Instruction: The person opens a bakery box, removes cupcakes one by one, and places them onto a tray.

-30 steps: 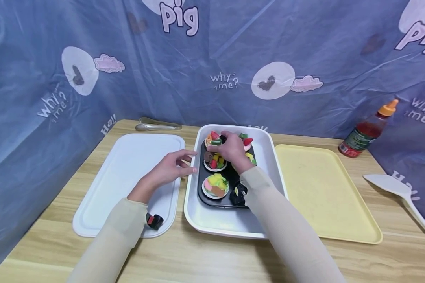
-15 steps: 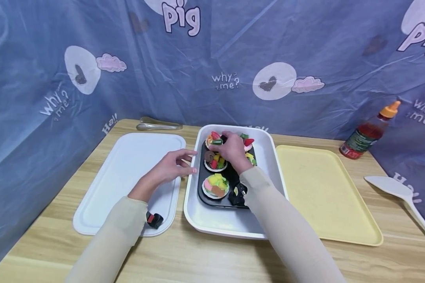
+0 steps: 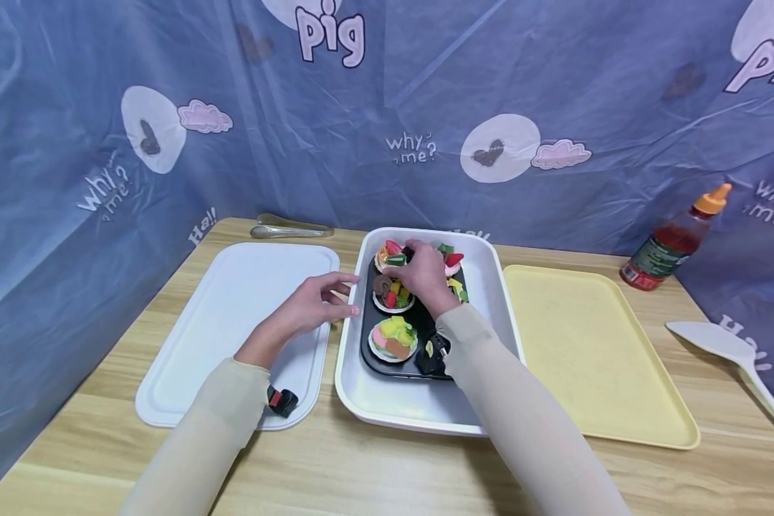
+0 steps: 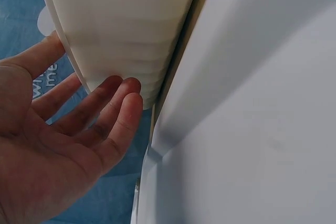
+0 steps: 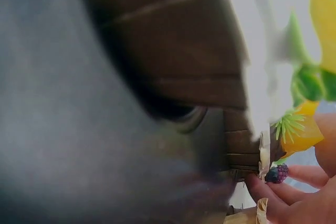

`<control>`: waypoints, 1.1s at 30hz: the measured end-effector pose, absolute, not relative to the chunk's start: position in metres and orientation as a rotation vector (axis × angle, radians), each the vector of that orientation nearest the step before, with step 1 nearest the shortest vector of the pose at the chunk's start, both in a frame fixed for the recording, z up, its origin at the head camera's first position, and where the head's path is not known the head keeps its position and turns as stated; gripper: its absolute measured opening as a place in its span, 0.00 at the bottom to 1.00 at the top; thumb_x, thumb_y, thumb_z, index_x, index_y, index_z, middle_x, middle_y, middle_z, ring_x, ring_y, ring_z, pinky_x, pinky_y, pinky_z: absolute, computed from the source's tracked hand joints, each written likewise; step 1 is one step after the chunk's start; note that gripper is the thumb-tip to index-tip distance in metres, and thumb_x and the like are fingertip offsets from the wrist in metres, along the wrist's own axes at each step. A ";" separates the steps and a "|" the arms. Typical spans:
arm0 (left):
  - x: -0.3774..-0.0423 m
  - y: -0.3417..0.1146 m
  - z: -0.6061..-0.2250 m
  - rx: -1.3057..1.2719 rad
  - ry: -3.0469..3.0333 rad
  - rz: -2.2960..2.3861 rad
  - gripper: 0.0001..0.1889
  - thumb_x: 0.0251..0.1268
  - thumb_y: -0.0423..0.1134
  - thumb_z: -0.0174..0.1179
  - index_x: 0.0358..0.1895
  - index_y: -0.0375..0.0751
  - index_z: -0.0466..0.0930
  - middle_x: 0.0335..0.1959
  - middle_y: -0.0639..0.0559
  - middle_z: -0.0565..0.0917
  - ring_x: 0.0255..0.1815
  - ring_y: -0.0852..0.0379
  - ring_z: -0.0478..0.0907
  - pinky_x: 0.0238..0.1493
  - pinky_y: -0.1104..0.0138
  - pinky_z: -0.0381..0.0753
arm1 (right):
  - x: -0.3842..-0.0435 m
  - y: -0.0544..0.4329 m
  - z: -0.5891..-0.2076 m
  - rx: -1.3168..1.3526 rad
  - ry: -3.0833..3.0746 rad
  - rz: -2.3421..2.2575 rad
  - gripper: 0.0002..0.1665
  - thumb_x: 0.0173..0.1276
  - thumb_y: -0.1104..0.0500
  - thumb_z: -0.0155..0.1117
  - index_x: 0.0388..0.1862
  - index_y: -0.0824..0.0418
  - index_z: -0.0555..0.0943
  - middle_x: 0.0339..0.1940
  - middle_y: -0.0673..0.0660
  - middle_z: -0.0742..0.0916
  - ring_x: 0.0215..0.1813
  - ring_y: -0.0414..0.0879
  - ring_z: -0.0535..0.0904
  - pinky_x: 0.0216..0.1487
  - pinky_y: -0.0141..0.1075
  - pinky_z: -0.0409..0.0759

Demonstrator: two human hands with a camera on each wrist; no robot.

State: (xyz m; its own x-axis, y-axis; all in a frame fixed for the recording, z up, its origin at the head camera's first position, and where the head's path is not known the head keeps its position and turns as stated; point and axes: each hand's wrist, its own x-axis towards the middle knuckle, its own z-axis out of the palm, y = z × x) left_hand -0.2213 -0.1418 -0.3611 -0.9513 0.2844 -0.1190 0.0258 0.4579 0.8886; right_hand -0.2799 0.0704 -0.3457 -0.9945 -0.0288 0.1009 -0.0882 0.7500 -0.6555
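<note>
A deep white basin (image 3: 348, 405) stands in the middle, holding a black baking tray (image 3: 379, 369) with several toy fruit tarts. My right hand (image 3: 422, 276) reaches into it and pinches the back-left fruit tart (image 3: 389, 254). In the right wrist view, its fingertips are at the brown side of a cup beside a toy blackberry (image 5: 278, 173). Nearer along the left row are a chocolate fruit tart (image 3: 393, 295) and a yellow-topped tart (image 3: 393, 340). My left hand (image 3: 309, 304) touches the basin's left side with loosely bent fingers; in the left wrist view they meet its outer wall (image 4: 115, 30).
A flat white tray (image 3: 232, 308) lies left, under the left forearm. To the right are a yellow tray (image 3: 593, 351), a red sauce bottle (image 3: 667, 244) and a white spoon (image 3: 722, 344). Metal tongs (image 3: 290, 229) lie at the back. Patterned blue cloth (image 3: 387, 93) walls the table behind.
The view has shifted very slightly. Both hands stay in place, the right at the back-left tart and the left at the basin's side.
</note>
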 end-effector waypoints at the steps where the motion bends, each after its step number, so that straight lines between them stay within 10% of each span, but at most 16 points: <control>1: -0.222 -0.142 -0.361 0.268 2.459 1.493 0.30 0.63 0.36 0.70 0.69 0.44 0.74 0.58 0.38 0.79 0.48 0.48 0.80 0.40 0.64 0.85 | -0.280 0.070 -0.346 0.099 -2.861 1.077 0.43 0.56 0.51 0.82 0.68 0.66 0.76 0.63 0.64 0.84 0.64 0.58 0.78 0.69 0.48 0.75; 33: -0.225 -0.142 -0.364 0.283 2.436 1.536 0.30 0.62 0.33 0.71 0.68 0.41 0.75 0.54 0.39 0.78 0.44 0.51 0.80 0.39 0.61 0.86 | -0.291 0.060 -0.350 0.026 -2.903 0.844 0.38 0.59 0.41 0.77 0.59 0.64 0.80 0.49 0.64 0.88 0.54 0.61 0.82 0.59 0.51 0.78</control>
State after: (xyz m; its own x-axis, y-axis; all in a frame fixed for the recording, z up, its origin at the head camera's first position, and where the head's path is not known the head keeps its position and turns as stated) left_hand -0.2251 -0.1423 -0.3638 -0.9505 0.2926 -0.1042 0.0320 0.4260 0.9042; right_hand -0.2914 0.0600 -0.3496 -0.9929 0.0161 0.1178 -0.0495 0.8445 -0.5332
